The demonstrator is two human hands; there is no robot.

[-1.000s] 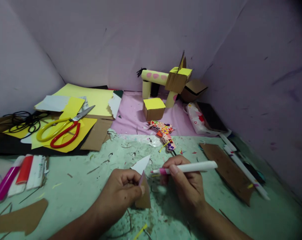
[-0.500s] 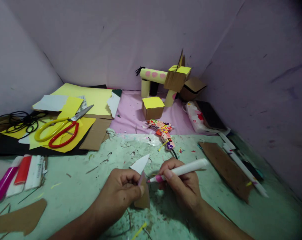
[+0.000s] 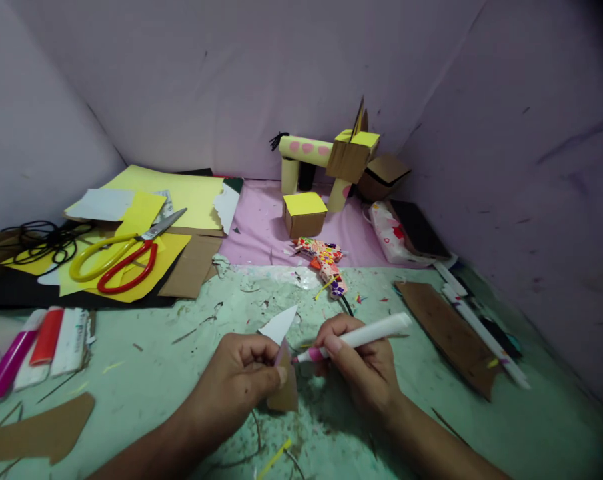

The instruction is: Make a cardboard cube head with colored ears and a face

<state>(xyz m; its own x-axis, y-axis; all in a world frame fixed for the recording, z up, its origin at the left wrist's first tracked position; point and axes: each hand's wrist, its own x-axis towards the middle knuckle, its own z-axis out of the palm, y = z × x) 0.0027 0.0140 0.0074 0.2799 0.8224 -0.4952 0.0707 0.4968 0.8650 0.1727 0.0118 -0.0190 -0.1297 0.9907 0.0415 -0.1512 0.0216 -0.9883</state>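
Between the thumb and fingers of my left hand is a small piece of cardboard, held upright, with a pinkish tint on its upper part. My right hand grips a white marker with a pink tip. That tip is at the cardboard's right edge; whether it touches cannot be made out. Just behind my left fingers a pointed white paper piece shows. Farther back lies a floral-patterned glue gun with a black cord.
Scissors lie on yellow paper at left, near black cord and glue tubes. At the back stand a cardboard animal figure and a yellow-topped box. A phone and a brown cardboard strip are at right.
My left hand has turned the cardboard slightly, so more of its face shows. The marker stays in my right hand, its tip still beside the edge. The view has shifted a little.
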